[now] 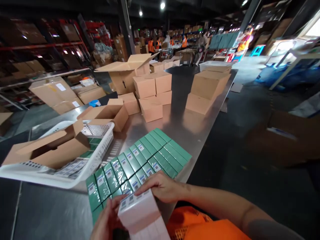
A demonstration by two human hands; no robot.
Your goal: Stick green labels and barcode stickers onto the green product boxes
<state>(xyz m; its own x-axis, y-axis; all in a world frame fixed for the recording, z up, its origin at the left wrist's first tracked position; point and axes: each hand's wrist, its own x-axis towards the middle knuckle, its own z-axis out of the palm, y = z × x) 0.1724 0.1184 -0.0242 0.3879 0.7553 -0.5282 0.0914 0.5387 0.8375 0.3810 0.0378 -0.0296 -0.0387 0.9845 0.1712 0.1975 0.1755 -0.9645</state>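
the left hand is curled around the side of a thick white stack of labels, and from far off, through the head camera, i see that it is clamped on it. the right hand has a finger on the top edge of the stack, but i can't tell if it is pinching a label there. the stack is low in my view, just in front of the green boxes, which lie side by side in two long rows on the shiny metal table. many of the green boxes have a small white sticker with a square code on top (the ones at the right end are bare and just shine). to the left i see a white basket with holes in its sides. a long brown carton lies tilted in it, with more sheets of labels next to it. farther up the table i see a pile of brown boxes, and a bigger box with its flaps up behind them. another brown pile is near the right edge. some people in orange vests are way in the back.
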